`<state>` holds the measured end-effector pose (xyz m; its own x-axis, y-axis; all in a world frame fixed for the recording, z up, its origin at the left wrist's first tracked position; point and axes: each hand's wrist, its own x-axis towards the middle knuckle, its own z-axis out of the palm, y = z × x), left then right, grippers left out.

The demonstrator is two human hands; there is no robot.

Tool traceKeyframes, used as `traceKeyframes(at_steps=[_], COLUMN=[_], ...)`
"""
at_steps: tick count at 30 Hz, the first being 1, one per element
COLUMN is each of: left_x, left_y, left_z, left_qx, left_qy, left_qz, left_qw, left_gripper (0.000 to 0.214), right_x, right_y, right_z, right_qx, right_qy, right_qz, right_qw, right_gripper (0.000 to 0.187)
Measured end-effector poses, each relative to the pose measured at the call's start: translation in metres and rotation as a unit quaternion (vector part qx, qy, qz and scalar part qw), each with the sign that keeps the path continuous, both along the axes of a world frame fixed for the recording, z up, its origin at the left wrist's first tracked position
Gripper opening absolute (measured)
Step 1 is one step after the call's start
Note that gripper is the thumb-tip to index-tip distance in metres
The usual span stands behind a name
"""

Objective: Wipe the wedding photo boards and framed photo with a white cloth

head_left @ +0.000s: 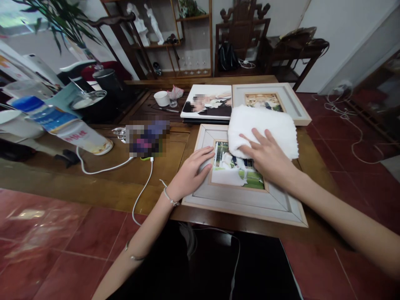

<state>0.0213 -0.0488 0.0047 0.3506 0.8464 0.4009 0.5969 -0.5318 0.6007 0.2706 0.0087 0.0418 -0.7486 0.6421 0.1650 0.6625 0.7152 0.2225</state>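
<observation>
A picture frame [236, 203] with a wide pale border and light wood edges lies flat before me, a photo with green grass in its middle. My left hand [195, 171] rests on its left border, fingers stretched out and the thumb apart. On the upper right of the frame, my right hand [268, 156] holds a folded white cloth [275, 121] down, with its fingers spread across the top. The cloth hides the frame's upper right part and some of the photo. Its far edge overlaps a second frame [298, 104] behind.
A photo panel [208, 102] lies beside the second frame. Left of them are a white cup [161, 98], a blurred-out device with white cables [145, 179], and a leaning blue-and-white bottle [78, 131]. A black pot [89, 106] stands farther left. The wooden table [125, 191] ends close to me.
</observation>
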Motion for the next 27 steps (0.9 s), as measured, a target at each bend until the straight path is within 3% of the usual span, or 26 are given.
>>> traceKeyframes(at_steps=[6, 12, 16, 21, 27], left_x=[-0.001, -0.001, 0.0, 0.0, 0.0], left_y=[0.001, 0.002, 0.001, 0.0, 0.001], left_z=[-0.002, -0.003, -0.001, -0.002, -0.002], left_qx=[0.007, 0.022, 0.011, 0.006, 0.011], left_qy=[-0.001, -0.002, -0.002, -0.004, -0.005], left_qz=[-0.003, -0.011, -0.005, 0.002, 0.0], left_qw=[1.0, 1.0, 1.0, 1.0, 1.0], left_gripper=[0.033, 0.032, 0.032, 0.033, 0.032], right_x=[-0.003, 0.002, 0.004, 0.004, -0.008], right_y=[-0.047, -0.067, -0.053, -0.036, -0.033], right_z=[0.017, 0.054, 0.062, 0.046, 0.036], right_qx=[-0.11, -0.267, -0.232, -0.133, -0.146], right_qy=[0.029, 0.116, 0.193, 0.189, 0.182], right_qz=[0.045, 0.071, 0.062, 0.041, 0.049], right_qw=[0.992, 0.954, 0.951, 0.972, 0.971], right_gripper=[0.057, 0.067, 0.066, 0.068, 0.063])
